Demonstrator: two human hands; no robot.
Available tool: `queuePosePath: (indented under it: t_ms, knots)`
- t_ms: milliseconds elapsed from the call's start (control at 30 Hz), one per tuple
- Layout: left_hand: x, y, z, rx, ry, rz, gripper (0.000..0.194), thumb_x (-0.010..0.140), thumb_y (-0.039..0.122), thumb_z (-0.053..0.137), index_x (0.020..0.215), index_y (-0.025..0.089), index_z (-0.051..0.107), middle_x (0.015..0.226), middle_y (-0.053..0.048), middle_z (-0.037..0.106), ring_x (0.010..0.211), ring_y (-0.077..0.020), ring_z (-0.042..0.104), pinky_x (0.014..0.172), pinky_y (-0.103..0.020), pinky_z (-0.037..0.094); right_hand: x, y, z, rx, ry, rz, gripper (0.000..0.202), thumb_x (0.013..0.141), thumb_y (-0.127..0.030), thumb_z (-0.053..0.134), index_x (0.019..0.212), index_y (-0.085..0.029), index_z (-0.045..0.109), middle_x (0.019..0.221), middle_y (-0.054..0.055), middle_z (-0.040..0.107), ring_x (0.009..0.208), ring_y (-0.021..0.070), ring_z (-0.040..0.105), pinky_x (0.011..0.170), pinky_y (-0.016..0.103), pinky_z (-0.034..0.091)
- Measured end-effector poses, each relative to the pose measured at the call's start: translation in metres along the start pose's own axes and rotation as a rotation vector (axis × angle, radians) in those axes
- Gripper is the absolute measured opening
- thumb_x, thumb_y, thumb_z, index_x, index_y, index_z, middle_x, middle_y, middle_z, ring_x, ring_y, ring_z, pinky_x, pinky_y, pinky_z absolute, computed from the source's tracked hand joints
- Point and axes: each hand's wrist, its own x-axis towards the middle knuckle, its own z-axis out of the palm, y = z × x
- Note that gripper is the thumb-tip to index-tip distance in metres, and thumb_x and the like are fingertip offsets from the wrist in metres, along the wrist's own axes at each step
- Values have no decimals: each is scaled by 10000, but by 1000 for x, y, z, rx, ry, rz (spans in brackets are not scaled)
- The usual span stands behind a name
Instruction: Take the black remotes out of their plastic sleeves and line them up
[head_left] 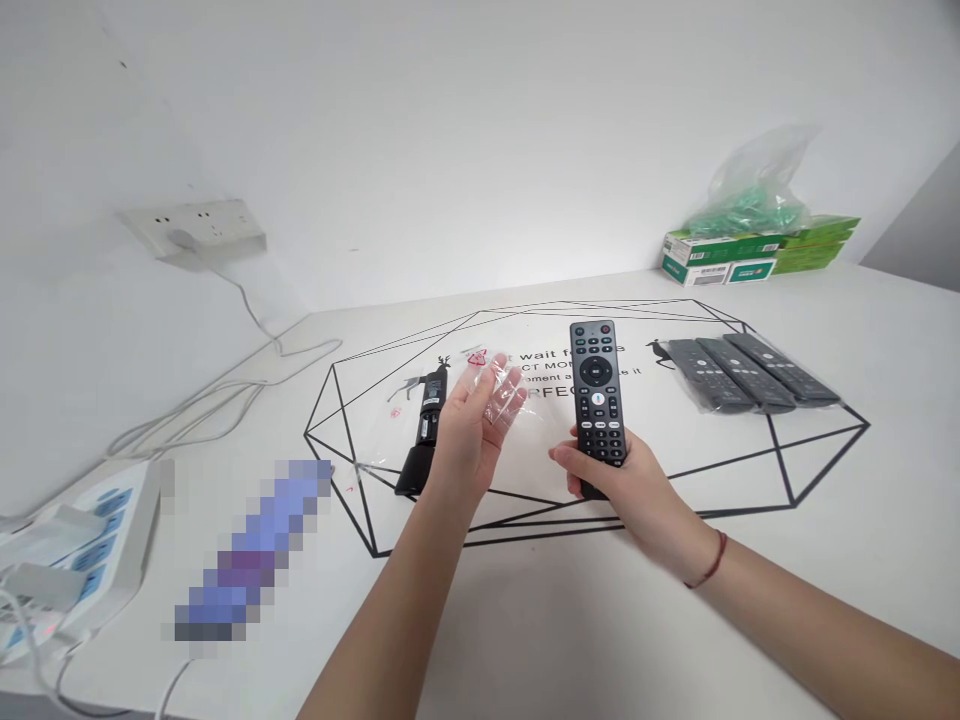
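Apparently, unwrapping is the step in the head view: the left hand (472,428) loosely pinches one clear bag (480,358); the right hand (636,490) closes round one remote (598,385) above the table (517,620). The next move calls for a steady hold. Three bagged remotes (746,376) lie right, one black device (416,468) left.

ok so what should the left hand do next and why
Probably set the clear plastic wrap down on the table: the left hand seems to hold only that, while the remote in the right hand looks bare. Letting go would free the left hand to help with the remote.
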Motion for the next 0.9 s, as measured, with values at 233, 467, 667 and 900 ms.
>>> queuePosePath:
  t_ms: [233,467,667,900]
  knots:
    - [2,0,-5,9,-23,52,253,833,225,631,1085,224,603,1224,-42,623,1072,-174,628,939,-301,533,1,1,2,50,27,48,357,688,-395,767,884,-189,552,564,-41,575,552,128,516,570,265,396]
    - [5,7,-7,-86,27,107,189,871,222,584,1055,251,550,1226,-24,625,1105,-164,615,951,-309,518,-3,2,0,-25,26,-27,270,756,-416,700,853,-191,587,572,-24,588,574,137,518,590,276,404]
    - [1,1,-3,-159,-53,65,203,870,165,568,1049,249,521,1229,-11,623,1160,-171,584,1012,-358,477,-2,2,0,102,73,-17,414,695,-411,755,1016,-187,620,593,-20,600,574,146,532,589,289,420]
    - [-5,-6,-2,-146,-115,11,277,834,156,607,1064,270,505,1229,-12,622,1185,-197,568,1028,-418,457,3,-8,-2,230,176,-107,311,647,-343,795,813,-205,571,710,-29,590,541,112,512,553,272,405]
